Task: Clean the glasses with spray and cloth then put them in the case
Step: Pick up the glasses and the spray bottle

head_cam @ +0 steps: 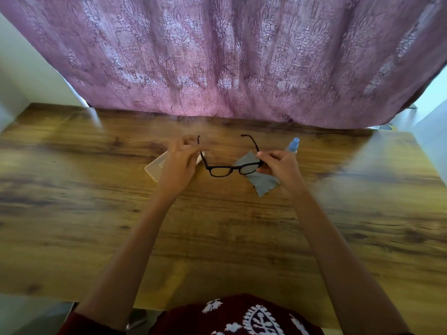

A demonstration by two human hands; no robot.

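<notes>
Both hands hold the black plastic-framed glasses (228, 165) just above the wood-grain bench (217, 238), temples opened and pointing away from the person; the left hand (177, 165) is pinched on the left temple near its hinge, the right hand (278, 165) pinched on the frame's right corner; the lenses face the person. The grey microfibre cloth (262, 181) lies flat on the bench beneath and just inside the right hand, partly seen through the right lens; the small clear spray bottle with a blue cap (293, 145) stands just beyond the right hand; the pale translucent case (156, 169) lies under and just outside the left hand, and whether it is open is hard to tell, the hand covering much of it.

By my reading the step in hand is the opening one, the glasses presented for cleaning, neither spray nor cloth taken up; next the right hand must let go of the frame and reach just past itself for the bottle, while the left alone steadies the glasses.
</notes>
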